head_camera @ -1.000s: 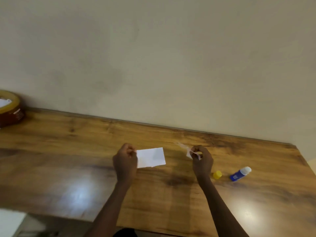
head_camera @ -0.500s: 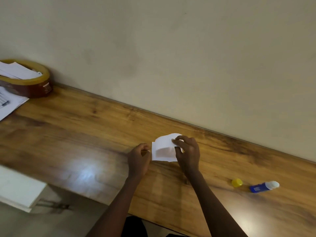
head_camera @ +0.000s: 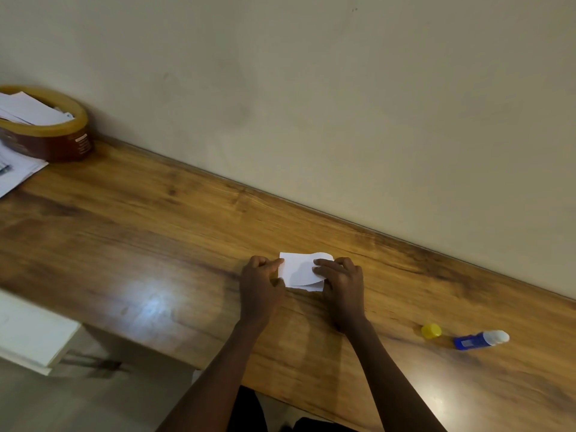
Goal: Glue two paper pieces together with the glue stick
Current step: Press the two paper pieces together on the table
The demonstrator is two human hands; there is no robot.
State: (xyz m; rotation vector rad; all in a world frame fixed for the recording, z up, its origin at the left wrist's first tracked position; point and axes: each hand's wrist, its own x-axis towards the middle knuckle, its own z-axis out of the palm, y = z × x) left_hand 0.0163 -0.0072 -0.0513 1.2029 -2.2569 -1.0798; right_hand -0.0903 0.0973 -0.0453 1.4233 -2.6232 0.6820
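Observation:
Two white paper pieces [head_camera: 299,269] lie stacked on the wooden table [head_camera: 156,232], the upper one curved, with the lower one's torn edge showing below it. My left hand [head_camera: 260,283] pinches the stack's left edge. My right hand [head_camera: 341,280] rests fingers flat on the right side, pressing the upper piece down. The blue glue stick [head_camera: 478,339] lies uncapped on its side at the right, white tip pointing right. Its yellow cap [head_camera: 431,331] sits just left of it.
A round brown and yellow tin [head_camera: 53,135] holding papers stands at the far left against the wall. Loose sheets [head_camera: 15,173] lie beside it. A white shelf [head_camera: 31,335] juts out below the table's near edge at left.
My right hand brought the small piece over onto the larger one and now presses it flat. The view has swung left and down.

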